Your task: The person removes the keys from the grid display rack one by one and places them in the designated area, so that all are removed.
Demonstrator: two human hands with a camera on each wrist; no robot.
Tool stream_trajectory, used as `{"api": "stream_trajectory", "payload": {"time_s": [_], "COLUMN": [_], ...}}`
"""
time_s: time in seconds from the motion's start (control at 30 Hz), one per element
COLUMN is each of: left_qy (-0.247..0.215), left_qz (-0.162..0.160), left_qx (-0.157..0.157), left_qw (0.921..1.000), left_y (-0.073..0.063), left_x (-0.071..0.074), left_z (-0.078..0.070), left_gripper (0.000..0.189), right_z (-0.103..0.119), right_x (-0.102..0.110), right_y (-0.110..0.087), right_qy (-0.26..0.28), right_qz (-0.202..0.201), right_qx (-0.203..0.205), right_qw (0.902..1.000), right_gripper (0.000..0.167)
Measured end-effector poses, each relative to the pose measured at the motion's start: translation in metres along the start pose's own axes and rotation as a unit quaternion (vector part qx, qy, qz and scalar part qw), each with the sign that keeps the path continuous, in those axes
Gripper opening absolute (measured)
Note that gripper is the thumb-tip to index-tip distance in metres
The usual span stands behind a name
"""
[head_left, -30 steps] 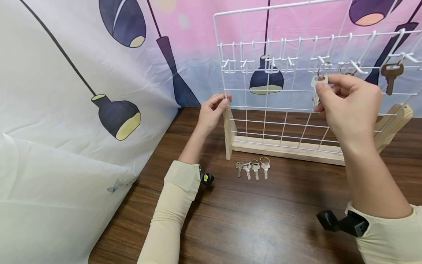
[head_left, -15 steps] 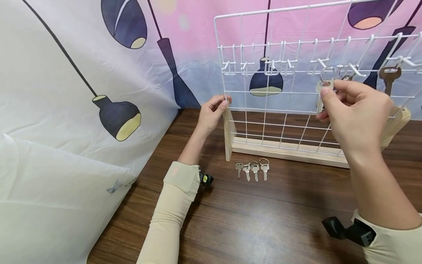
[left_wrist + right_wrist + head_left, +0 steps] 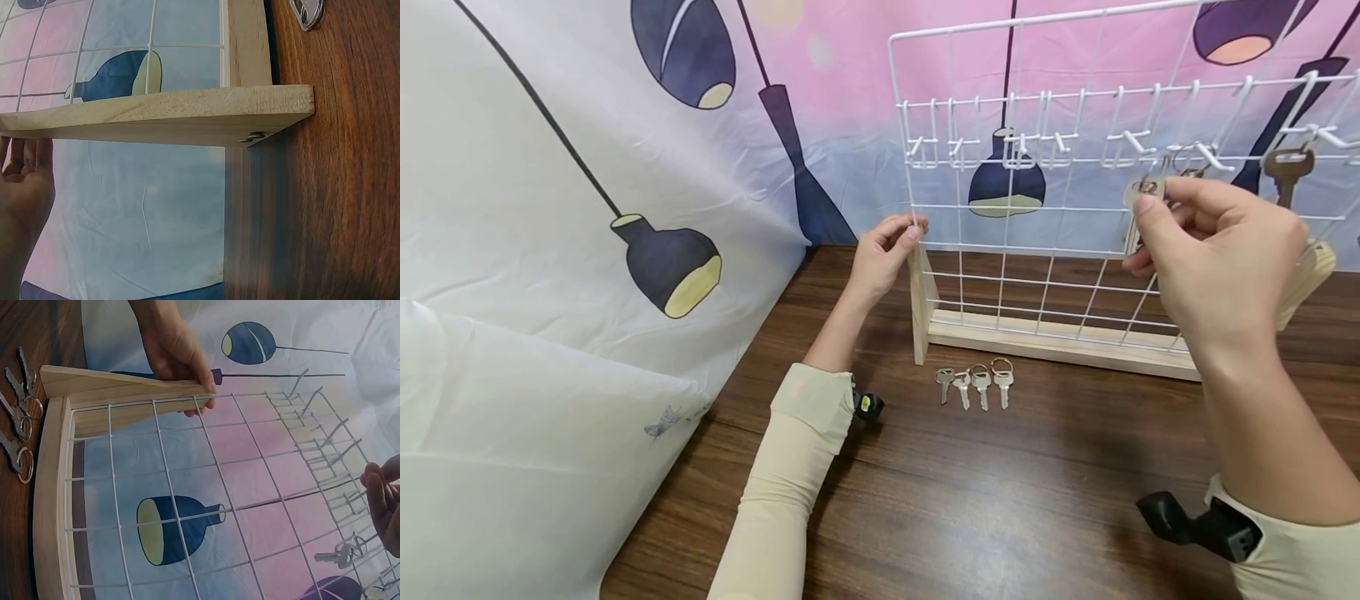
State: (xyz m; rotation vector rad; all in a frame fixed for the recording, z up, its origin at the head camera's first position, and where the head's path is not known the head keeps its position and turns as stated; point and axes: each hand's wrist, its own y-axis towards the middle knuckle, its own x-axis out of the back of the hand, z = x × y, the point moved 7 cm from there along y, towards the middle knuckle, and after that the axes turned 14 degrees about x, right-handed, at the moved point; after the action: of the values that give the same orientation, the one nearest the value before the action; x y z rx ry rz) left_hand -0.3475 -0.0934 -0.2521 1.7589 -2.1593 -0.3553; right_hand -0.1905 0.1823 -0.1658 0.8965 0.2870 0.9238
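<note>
My right hand [image 3: 1221,254] pinches a silvery key [image 3: 1133,196] between thumb and fingers, in front of the white wire rack [image 3: 891,75]. The key's ring sits just below a bare white hook [image 3: 1133,143]. In the right wrist view only the fingers [image 3: 377,494] of that hand show, near the row of hooks; the held key is hidden there. My left hand [image 3: 880,257] grips the rack's left side, at the top of its wooden upright [image 3: 919,308]. The left wrist view shows the fingers [image 3: 28,153] behind this upright.
Several keys with rings [image 3: 981,379] lie in a row before the rack's wooden base [image 3: 1060,340]. A brown key [image 3: 1288,167] hangs at the right, and a ringed key [image 3: 340,555] hangs beside the right hand. Several hooks [image 3: 957,148] line the left part. A printed cloth [image 3: 820,158] stands behind.
The right hand has moved right and slightly down with the key. Its ring has left the hook and now lies lower, at the fingers. The left hand has stayed in place.
</note>
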Motion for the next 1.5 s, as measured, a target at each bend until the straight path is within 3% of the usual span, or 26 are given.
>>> {"api": "stream_trajectory", "payload": {"time_s": [0.27, 0.4, 0.63, 0.87, 1.17, 1.5], "left_qy": [-0.004, -0.003, -0.009, -0.007, -0.005, -0.016], "left_qz": [-0.002, -0.003, 0.004, 0.006, -0.004, -0.005], "left_qx": [0.005, 0.004, 0.001, -0.001, -0.004, -0.015], "left_qw": [1.0000, 1.0000, 1.0000, 1.0000, 1.0000, 0.9998], "left_y": [0.001, 0.001, 0.002, 0.002, 0.001, 0.000], "left_x": [0.001, 0.001, -0.006, -0.007, 0.001, 0.003], "left_z": [0.000, 0.000, -0.001, 0.000, -0.001, -0.002], "left_gripper": [0.022, 0.021, 0.021, 0.022, 0.020, 0.019], "right_z": [-0.002, -0.007, -0.021, -0.042, -0.073, -0.104], "right_x": [-0.004, -0.008, -0.012, -0.024, -0.052, -0.077], "right_y": [-0.011, -0.019, -0.033, -0.051, -0.078, -0.103], "right_qy": [-0.023, -0.003, 0.045, 0.050, 0.050, 0.101], "right_qz": [0.031, 0.050, 0.084, 0.136, 0.237, 0.321], "right_qx": [0.018, 0.024, -0.008, -0.020, -0.058, -0.166], "right_qw": [0.9991, 0.9985, 0.9954, 0.9892, 0.9684, 0.9268], "right_gripper": [0.016, 0.014, 0.006, 0.010, 0.020, 0.016]}}
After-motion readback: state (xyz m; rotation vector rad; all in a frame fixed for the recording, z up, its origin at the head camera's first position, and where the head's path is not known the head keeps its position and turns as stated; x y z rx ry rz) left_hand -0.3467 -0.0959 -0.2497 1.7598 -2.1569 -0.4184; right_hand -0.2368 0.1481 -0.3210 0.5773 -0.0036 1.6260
